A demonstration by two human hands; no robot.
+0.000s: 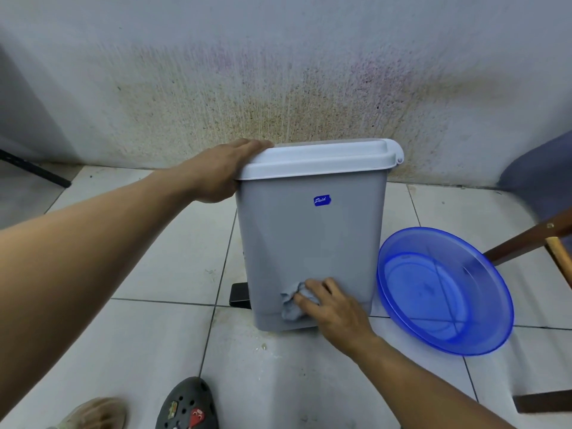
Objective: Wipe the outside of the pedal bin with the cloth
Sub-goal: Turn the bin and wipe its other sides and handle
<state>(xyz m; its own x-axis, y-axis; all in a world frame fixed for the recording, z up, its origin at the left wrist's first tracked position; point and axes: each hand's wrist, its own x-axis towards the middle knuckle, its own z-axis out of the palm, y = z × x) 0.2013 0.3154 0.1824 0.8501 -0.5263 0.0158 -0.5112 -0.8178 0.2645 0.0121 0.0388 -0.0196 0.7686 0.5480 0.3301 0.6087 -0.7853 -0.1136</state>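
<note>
Grey plastic pedal bin (309,236): lid edge clasped by left hand (223,174) fingers; crumpled grey cloth (292,306) (low down) gripped under right hand (334,308) fingers.

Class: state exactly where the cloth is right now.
Head view: the right hand holds the cloth low against the pedal bin, left of the blue basin.

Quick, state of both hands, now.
Left hand: grips the pedal bin at the left end of its lid.
Right hand: holds the cloth, pressed to the bin's lower front.
</note>
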